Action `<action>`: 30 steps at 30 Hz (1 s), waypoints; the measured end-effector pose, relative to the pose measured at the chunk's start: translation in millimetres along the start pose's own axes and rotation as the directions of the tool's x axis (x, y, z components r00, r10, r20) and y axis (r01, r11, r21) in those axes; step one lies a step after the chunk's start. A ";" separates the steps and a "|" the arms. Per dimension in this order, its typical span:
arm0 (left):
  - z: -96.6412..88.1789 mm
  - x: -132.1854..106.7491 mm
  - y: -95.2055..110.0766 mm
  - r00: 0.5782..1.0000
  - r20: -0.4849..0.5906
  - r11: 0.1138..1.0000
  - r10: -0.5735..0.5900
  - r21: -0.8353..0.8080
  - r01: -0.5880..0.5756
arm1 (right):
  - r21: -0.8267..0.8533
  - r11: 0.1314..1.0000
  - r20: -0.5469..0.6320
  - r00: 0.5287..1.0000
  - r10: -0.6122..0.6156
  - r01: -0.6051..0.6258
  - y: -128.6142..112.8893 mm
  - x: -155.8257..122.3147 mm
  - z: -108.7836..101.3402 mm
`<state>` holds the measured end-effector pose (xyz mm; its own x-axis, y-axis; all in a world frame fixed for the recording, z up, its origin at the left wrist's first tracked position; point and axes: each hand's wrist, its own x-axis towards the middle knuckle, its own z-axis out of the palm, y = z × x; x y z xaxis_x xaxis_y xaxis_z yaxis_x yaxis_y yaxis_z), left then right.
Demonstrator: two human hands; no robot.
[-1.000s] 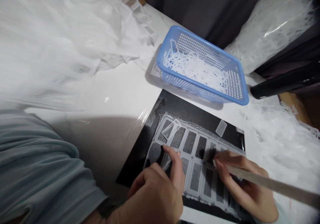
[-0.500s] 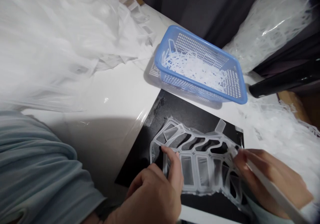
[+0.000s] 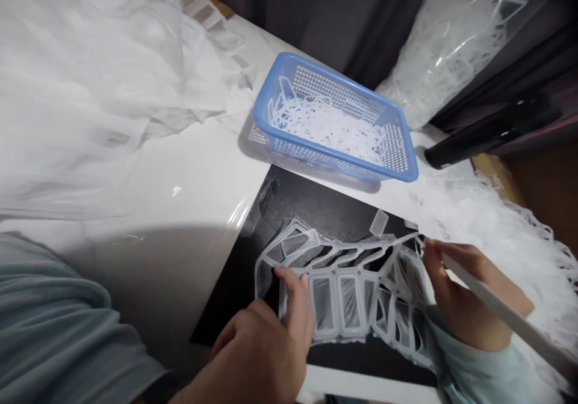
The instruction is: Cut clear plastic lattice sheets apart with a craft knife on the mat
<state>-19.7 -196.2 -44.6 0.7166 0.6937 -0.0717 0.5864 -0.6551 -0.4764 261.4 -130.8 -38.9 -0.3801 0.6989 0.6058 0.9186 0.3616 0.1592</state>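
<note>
Head cam: clear plastic lattice sheet (image 3: pixel 336 304) runs lengthwise between my left hand (image 3: pixel 257 356) gripping one end, right hand (image 3: pixel 469 295) pinching the other.

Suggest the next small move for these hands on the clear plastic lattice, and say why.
Probably the right hand should lift the corner of the clear plastic lattice a little higher, since its fingers pinch that corner and the lattice arches off the black mat, while the left hand holds the near edge.
</note>
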 end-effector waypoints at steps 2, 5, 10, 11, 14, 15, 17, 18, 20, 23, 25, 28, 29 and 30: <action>-0.5 -0.5 0.7 1.000 0.004 1.000 0.000 -0.018 0.000 | -0.027 0.999 0.002 0.999 0.037 -0.037 2.9 0.4 1.9; -0.5 -1.0 3.3 0.999 0.034 1.000 -0.005 0.001 0.005 | -0.064 0.988 0.072 0.987 0.146 -0.141 14.0 -1.2 2.9; 4.5 -1.8 8.9 1.000 -0.015 1.000 -0.028 0.006 0.028 | 0.245 0.892 0.171 0.922 0.347 -0.381 23.6 -5.2 -1.9; 5.4 -1.8 9.4 0.999 -0.030 0.999 -0.034 -0.008 0.034 | 0.363 0.834 0.234 0.907 0.350 -0.415 21.1 -5.0 -3.3; 6.2 -1.6 9.3 0.997 -0.044 0.997 -0.063 -0.045 0.061 | 0.633 0.621 0.436 0.876 0.207 -0.462 7.3 -2.4 -5.6; 5.8 -1.5 8.9 0.997 -0.039 0.997 -0.066 -0.048 0.064 | 0.677 0.571 0.473 0.869 0.146 -0.464 2.2 -1.1 -5.6; 4.4 -1.2 8.1 0.998 -0.020 0.998 -0.057 -0.038 0.056 | 0.723 0.520 0.502 0.863 0.057 -0.455 -5.9 1.0 -4.4; 3.5 -1.0 7.7 0.999 -0.011 0.999 -0.048 -0.023 0.048 | 0.734 0.511 0.503 0.864 0.033 -0.447 -8.4 1.5 -3.5; 1.8 -0.9 7.4 0.999 0.007 0.999 -0.034 0.006 0.034 | 0.743 0.508 0.500 0.866 0.009 -0.435 -10.2 1.4 -1.7; 0.7 -1.3 8.2 0.999 0.021 0.999 -0.050 0.013 0.049 | 0.742 0.510 0.506 0.863 0.003 -0.436 -8.2 -0.8 -0.3; 0.9 -1.8 8.7 0.997 0.011 0.997 -0.070 -0.019 0.070 | 0.737 0.515 0.504 0.864 0.013 -0.438 -6.5 -2.3 -0.5; 2.3 -2.4 8.5 0.997 -0.017 0.995 -0.077 -0.060 0.076 | 0.736 0.520 0.499 0.866 0.014 -0.433 -6.3 -3.0 -1.7; 2.8 -2.5 8.2 0.997 -0.021 0.995 -0.075 -0.064 0.074 | 0.738 0.520 0.498 0.867 0.010 -0.430 -6.7 -2.8 -2.1; 3.3 -2.5 7.8 0.997 -0.025 0.995 -0.072 -0.064 0.070 | 0.739 0.520 0.499 0.867 0.006 -0.429 -7.3 -2.6 -2.3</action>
<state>-18.1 -202.1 -51.1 0.6817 0.7315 -0.0156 0.6582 -0.6224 -0.4235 256.0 -136.7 -39.8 -0.3779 0.9157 0.1370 0.5614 0.3443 -0.7525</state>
